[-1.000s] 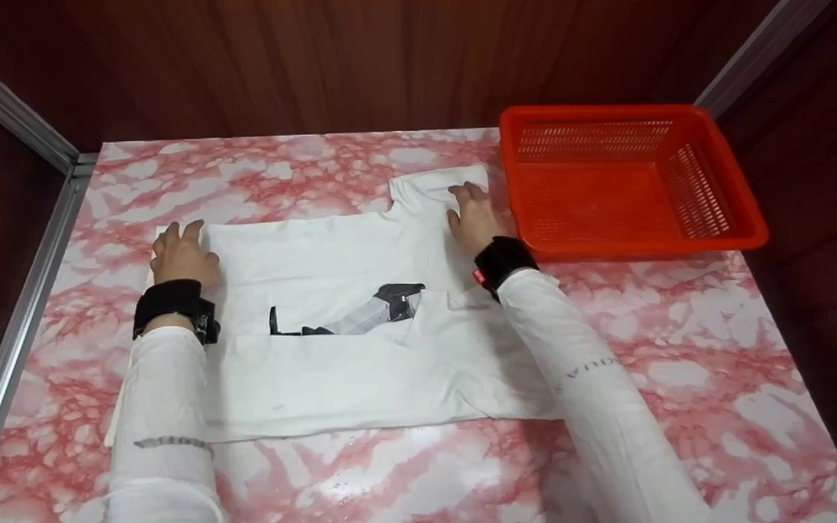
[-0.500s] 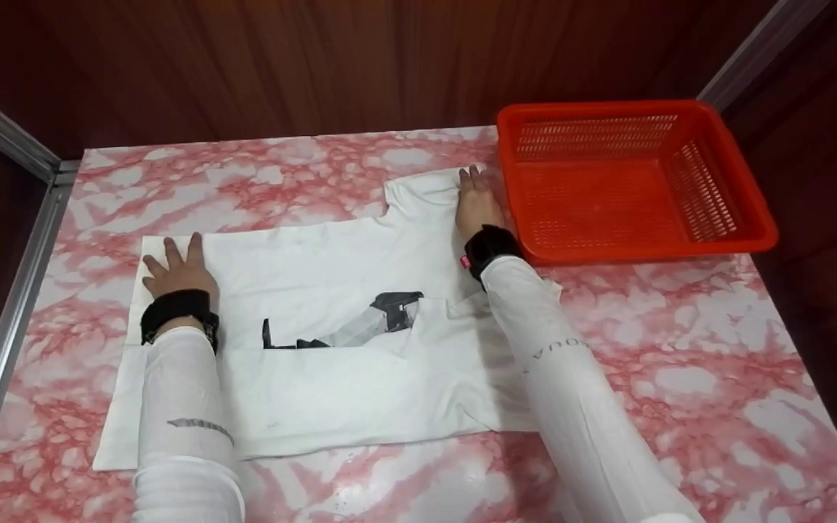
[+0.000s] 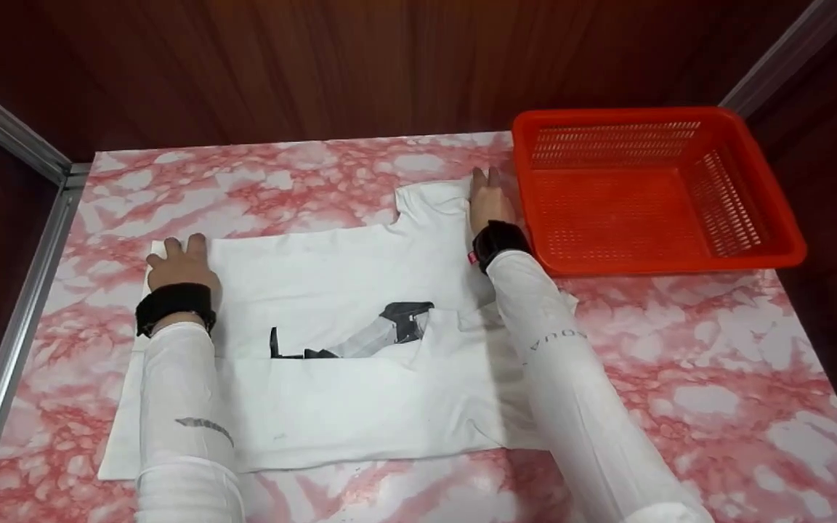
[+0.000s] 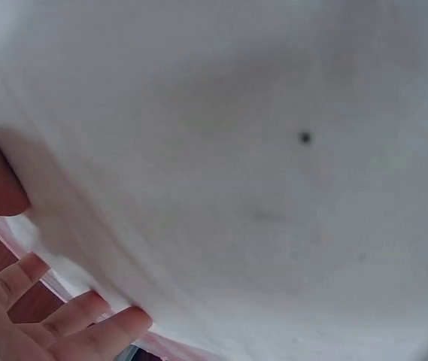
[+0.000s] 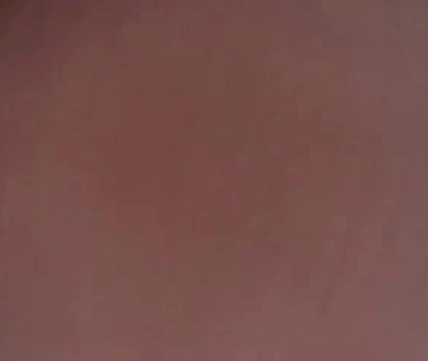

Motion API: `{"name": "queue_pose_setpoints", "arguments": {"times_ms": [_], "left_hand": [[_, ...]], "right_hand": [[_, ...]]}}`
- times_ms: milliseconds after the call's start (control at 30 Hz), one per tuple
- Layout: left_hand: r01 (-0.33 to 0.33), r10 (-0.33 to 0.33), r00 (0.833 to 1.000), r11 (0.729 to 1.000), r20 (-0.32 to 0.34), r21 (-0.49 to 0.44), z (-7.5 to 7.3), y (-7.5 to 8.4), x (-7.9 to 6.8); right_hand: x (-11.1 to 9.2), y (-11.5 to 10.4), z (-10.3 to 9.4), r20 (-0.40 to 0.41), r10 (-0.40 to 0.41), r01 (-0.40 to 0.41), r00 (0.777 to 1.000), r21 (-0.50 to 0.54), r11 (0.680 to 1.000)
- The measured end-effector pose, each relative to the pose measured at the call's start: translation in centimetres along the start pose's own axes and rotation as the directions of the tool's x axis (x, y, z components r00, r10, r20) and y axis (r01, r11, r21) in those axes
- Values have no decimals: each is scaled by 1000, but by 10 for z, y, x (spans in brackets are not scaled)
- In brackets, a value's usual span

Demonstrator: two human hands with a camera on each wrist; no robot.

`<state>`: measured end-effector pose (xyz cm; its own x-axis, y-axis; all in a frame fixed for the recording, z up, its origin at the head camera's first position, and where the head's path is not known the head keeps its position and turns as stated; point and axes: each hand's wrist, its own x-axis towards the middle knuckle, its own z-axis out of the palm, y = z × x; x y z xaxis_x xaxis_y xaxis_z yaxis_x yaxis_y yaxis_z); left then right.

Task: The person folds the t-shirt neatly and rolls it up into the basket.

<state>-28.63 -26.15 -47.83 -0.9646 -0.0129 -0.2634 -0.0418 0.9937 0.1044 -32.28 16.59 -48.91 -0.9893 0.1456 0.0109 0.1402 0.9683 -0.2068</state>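
A white T-shirt (image 3: 302,276) with a black and grey print (image 3: 368,338) lies spread on the table. Its straight hem is at the left and a sleeve (image 3: 429,197) points away at the right; a lengthwise edge cuts across the print. My left hand (image 3: 182,269) rests on the shirt's far left corner, fingers pointing away. In the left wrist view the fingertips (image 4: 135,320) touch the white cloth. Along the sleeve's right side lies my right hand (image 3: 490,203), fingers extended, beside the red basket. The right wrist view is only a brownish blur.
The red plastic basket (image 3: 546,265) with slotted walls stands at the back right, close to my right wrist. The table (image 3: 273,178) has a red and white marbled top. Dark wood panels (image 3: 302,73) with metal trim enclose its back and sides.
My right hand has moved from on top of the sleeve to its right edge, its bent fingers now straight. My left hand stays at the far left corner, its fingers slightly closer together than half a second ago.
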Motion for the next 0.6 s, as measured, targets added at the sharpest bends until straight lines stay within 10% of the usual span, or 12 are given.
{"name": "queue_pose_setpoints", "arguments": {"times_ms": [200, 600], "left_hand": [[-21, 18, 999, 998, 49, 55, -3, -4, 2], [-63, 76, 982, 995, -175, 78, 7, -12, -3]], "right_hand": [[1, -2, -2, 166, -34, 45, 986, -66, 997], [-3, -14, 2, 10, -187, 186, 982, -176, 967]]}}
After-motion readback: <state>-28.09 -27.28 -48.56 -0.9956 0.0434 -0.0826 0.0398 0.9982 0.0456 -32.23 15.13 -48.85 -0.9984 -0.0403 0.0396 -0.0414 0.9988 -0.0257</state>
